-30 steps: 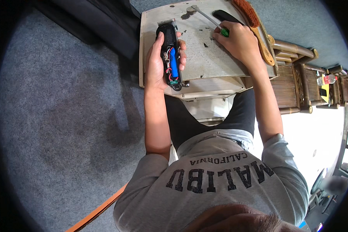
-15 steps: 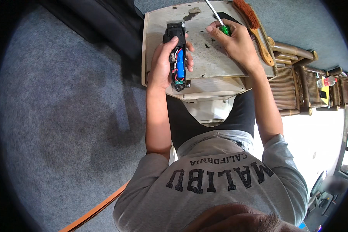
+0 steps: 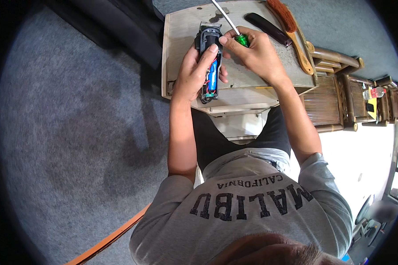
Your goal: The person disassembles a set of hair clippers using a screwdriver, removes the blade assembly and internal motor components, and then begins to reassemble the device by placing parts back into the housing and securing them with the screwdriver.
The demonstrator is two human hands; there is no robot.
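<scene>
My left hand (image 3: 194, 73) is wrapped round an opened black hair clipper (image 3: 212, 44), its thumb pressed on the upper body. Below the thumb the casing lies bare, showing a blue battery (image 3: 212, 76), red wires and a small green circuit board. The metal blade points away from me. In my right hand (image 3: 258, 55) is a screwdriver (image 3: 242, 40) with a green handle, its pale shaft slanting up and left past the blade. The right thumb and index fingertips meet at the clipper's right edge; whether they pinch something small there cannot be seen.
A dark, long clipper cover (image 3: 268, 29) lies on the worn wooden table (image 3: 177, 35), beside a brush (image 3: 302, 57) with reddish bristles and a wooden handle. Bamboo furniture (image 3: 325, 104) stands to the right, holding a bottle (image 3: 376, 92). Black cloth (image 3: 128, 26) hangs at the upper left.
My right hand has moved left and down to the clipper's edge, carrying the screwdriver and uncovering the dark cover. The clipper has shifted slightly right and tilted in my left hand.
</scene>
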